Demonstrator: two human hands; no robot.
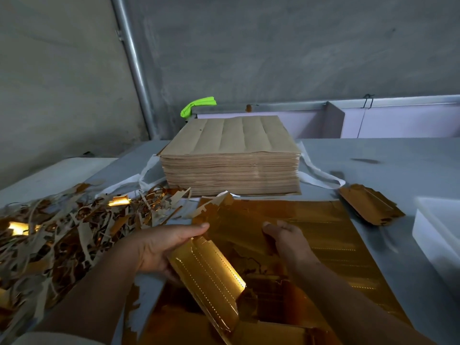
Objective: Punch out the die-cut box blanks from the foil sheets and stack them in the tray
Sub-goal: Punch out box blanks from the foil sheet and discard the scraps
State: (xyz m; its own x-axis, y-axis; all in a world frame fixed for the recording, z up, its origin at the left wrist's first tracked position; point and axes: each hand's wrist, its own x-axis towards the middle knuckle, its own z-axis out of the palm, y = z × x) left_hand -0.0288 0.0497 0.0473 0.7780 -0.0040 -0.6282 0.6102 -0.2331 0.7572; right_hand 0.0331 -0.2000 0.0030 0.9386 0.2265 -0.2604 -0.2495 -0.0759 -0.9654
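One grey table (373, 155), foil sheet (323, 220), concrete wall (273, 46)

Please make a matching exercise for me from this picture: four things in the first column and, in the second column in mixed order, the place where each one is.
Column one
1. tall stack of brown sheets
2. scrap pile
3. white tray
4. gold blank

Column two
A. held in the left hand
B. at the far right edge of the view
C. spread over the left side
D. in the middle, at the back

Right pairs: 1-D, 2-C, 3-B, 4-A
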